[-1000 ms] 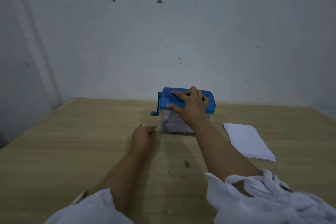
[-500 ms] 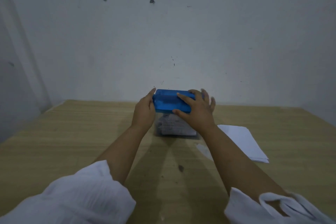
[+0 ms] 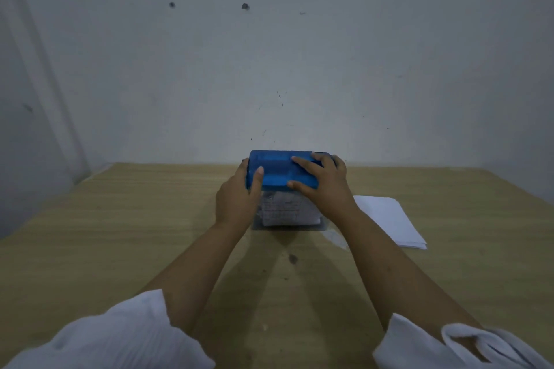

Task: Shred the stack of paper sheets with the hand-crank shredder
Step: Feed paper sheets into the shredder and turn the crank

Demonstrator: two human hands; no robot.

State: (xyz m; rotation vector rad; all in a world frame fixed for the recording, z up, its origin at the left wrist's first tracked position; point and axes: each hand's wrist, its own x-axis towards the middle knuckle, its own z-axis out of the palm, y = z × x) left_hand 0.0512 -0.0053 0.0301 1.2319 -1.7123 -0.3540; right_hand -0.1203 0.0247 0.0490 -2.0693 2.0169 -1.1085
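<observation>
Left hand (image 3: pixel 236 201) and right hand (image 3: pixel 325 189) clasp the hand-crank shredder (image 3: pixel 277 172) mid-frame, fingers curled round its top: positioning, probably. Next, feed from the paper stack (image 3: pixel 386 219).

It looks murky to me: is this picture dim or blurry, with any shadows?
Head view: dim, bluish light, no glare; soft shadows lie on the table beneath both forearms; the blue shredder and paper stack look reasonably sharp.
</observation>
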